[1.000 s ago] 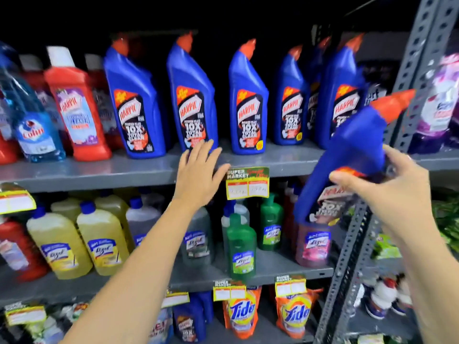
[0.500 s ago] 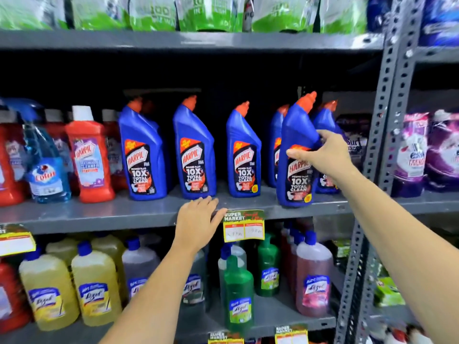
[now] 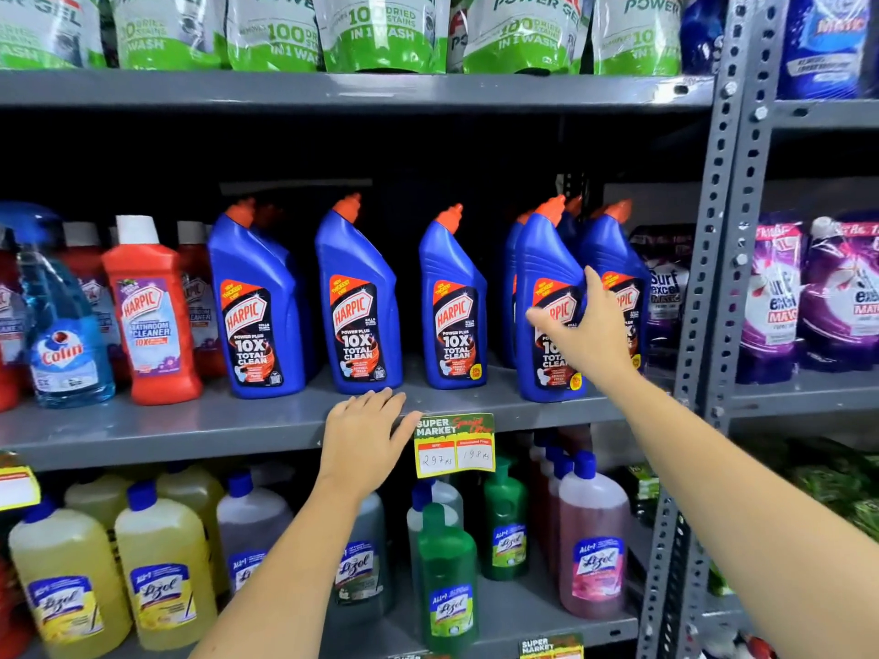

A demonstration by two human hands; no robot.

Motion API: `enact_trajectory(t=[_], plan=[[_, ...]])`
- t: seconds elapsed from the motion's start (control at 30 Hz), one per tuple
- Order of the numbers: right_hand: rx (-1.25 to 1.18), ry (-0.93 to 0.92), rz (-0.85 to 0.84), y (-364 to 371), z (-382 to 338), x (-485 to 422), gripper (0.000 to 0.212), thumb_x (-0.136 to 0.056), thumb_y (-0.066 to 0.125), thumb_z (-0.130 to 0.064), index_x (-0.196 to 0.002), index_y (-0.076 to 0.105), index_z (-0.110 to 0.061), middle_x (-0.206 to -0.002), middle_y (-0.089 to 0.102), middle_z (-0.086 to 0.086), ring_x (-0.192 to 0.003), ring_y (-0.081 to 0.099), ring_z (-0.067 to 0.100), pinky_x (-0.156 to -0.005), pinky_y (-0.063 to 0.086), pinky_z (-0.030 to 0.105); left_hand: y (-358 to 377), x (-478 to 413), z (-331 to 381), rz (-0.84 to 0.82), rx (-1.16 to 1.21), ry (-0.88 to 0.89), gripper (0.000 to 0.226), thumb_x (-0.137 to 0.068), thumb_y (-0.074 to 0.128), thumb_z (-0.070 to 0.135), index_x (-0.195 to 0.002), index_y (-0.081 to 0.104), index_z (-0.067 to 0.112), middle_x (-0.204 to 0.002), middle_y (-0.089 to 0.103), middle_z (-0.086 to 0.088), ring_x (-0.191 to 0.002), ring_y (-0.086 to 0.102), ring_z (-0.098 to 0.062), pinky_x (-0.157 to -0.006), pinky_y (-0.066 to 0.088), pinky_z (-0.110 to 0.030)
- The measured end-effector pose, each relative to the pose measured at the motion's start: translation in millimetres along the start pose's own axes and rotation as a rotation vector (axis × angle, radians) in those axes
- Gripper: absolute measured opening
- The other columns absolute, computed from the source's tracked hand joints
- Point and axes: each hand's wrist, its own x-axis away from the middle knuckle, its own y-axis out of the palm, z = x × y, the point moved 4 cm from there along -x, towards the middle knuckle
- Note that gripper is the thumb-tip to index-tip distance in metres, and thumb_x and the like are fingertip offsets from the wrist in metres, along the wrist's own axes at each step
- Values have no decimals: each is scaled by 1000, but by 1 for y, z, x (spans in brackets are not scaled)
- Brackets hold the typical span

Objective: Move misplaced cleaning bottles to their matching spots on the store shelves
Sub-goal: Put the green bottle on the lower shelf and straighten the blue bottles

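Observation:
A blue Harpic bottle (image 3: 542, 264) with an orange cap stands upright at the right end of the row of blue Harpic bottles (image 3: 359, 302) on the middle shelf (image 3: 190, 425). My right hand (image 3: 587, 332) is wrapped around its front label, gripping it. More blue Harpic bottles stand close behind and beside it. My left hand (image 3: 364, 435) rests flat on the shelf's front edge, fingers apart, holding nothing, just left of a yellow price tag (image 3: 454, 447).
Red Harpic bathroom cleaner (image 3: 150, 316) and a blue Colin spray (image 3: 62, 335) stand to the left. Lizol bottles (image 3: 161, 563) fill the shelf below, green pouches (image 3: 380, 30) the shelf above. A grey perforated upright (image 3: 713, 259) bounds the bay; purple Surf pouches (image 3: 780, 297) lie beyond.
The view has tilted up. My right hand carried the blue Harpic bottle from beside the upright onto the middle shelf and stood it upright; my left hand stayed on the shelf edge.

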Motion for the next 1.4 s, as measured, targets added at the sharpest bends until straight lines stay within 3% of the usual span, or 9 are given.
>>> enact_trajectory(t=[0.07, 0.13, 0.2, 0.3, 0.8, 0.93, 1.03, 1.2, 1.4], plan=[[113, 53, -2, 13, 8, 25, 130, -64, 80, -61, -157, 2, -13, -156, 28, 15, -139, 36, 31, -104, 38, 45, 0, 0, 0, -1, 1, 1, 60, -92, 28, 53, -113, 69, 15, -115, 71, -7, -106, 67, -25, -88, 50, -41], [231, 115, -18, 29, 17, 43, 141, -60, 84, -59, -156, -7, -11, -153, 30, 19, -127, 48, 37, -89, 45, 45, 0, 0, 0, 1, 2, -1, 59, -92, 29, 53, -113, 69, 15, -114, 72, -7, -105, 67, -25, -88, 51, -41], [291, 140, -20, 41, 26, 47, 141, -62, 87, -51, -155, -10, -10, -150, 32, 21, -112, 58, 39, -73, 44, 38, 0, -1, 0, -1, 7, -4, 60, -91, 29, 53, -113, 69, 15, -115, 72, -7, -106, 67, -25, -89, 51, -42], [295, 155, -7, 50, 30, 37, 138, -63, 89, -45, -155, -9, -12, -146, 35, 20, -99, 63, 38, -66, 40, 33, 1, -1, 0, -1, 1, -8, 60, -91, 28, 54, -113, 69, 15, -115, 71, -7, -108, 66, -25, -90, 50, -42], [191, 199, -57, 66, 43, 16, 139, -62, 88, -49, -155, -9, -11, -149, 31, 20, -122, 52, 38, -90, 48, 47, 0, 1, -1, -16, -5, -30, 63, -92, 24, 56, -120, 65, 18, -123, 68, -4, -116, 61, -23, -96, 46, -42], [202, 228, -35, 65, 43, 15, 132, -63, 86, -53, -154, 2, -5, -144, 39, 21, -121, 53, 38, -90, 48, 46, 0, 0, 0, -26, 6, -17, 69, -90, 18, 57, -122, 64, 17, -125, 67, -5, -117, 60, -23, -98, 45, -41], [218, 203, -30, 65, 44, 15, 124, -64, 87, -50, -150, 11, -4, -137, 45, 21, -116, 56, 39, -85, 50, 46, 0, -1, 0, -29, 0, -15, 62, -93, 25, 55, -123, 63, 17, -125, 67, -5, -117, 61, -22, -97, 45, -41], [171, 210, -127, 62, 48, 4, 118, -61, 90, -45, -144, 17, -4, -137, 46, 20, -120, 53, 40, -93, 47, 49, 2, -1, -2, -25, -2, -23, 55, -93, 33, 52, -124, 63, 18, -126, 66, -4, -119, 59, -22, -99, 45, -41], [163, 205, -122, 62, 51, 5, 117, -59, 90, -47, -143, 20, -6, -135, 48, 19, -119, 53, 39, -93, 48, 51, 4, 0, -3, -16, -10, -27, 47, -97, 41, 50, -124, 63, 18, -126, 66, -4, -119, 59, -22, -99, 45, -41]])
